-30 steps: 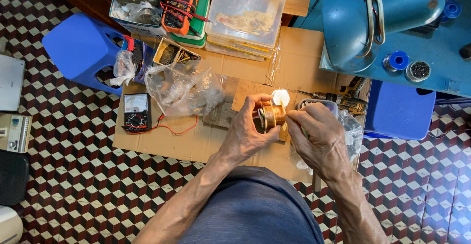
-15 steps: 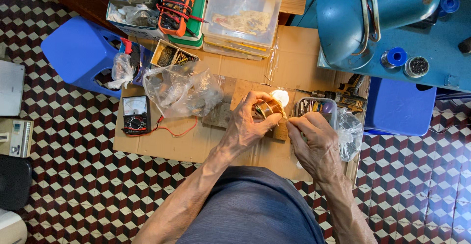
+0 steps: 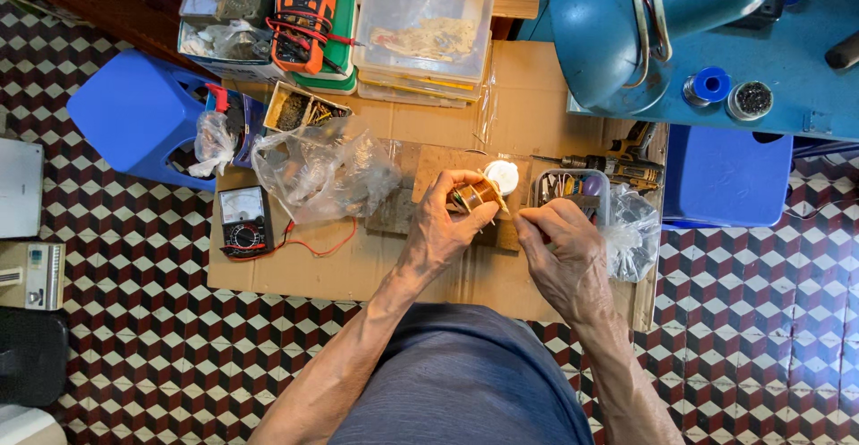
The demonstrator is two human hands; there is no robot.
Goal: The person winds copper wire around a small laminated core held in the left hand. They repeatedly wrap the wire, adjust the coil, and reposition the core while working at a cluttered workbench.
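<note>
Head view, starting at the left: a blue plastic stool point(image 3: 134, 118) stands on the checkered floor, and beside it on the cardboard sheet point(image 3: 295, 271) lies a black dial meter point(image 3: 244, 222) with red leads. Above it sit a small open box of bits point(image 3: 300, 108), an orange handheld meter point(image 3: 304, 4) on a green case, and a crumpled clear plastic bag point(image 3: 322, 172). A clear lidded tub point(image 3: 425, 29) with pale contents stands at the top middle. My left hand point(image 3: 447, 226) is closed around a small copper-wound coil point(image 3: 474, 196), held just above the cardboard near a white round cap point(image 3: 501, 177). My right hand point(image 3: 559, 253) pinches something fine at the fingertips, close to the coil; I cannot tell what it is. I judge this wants the coil kept steady and the thread kept taut. Further right are a small tray of parts point(image 3: 573, 190), a blue box point(image 3: 725, 177) and a blue lamp point(image 3: 617, 33).
</note>
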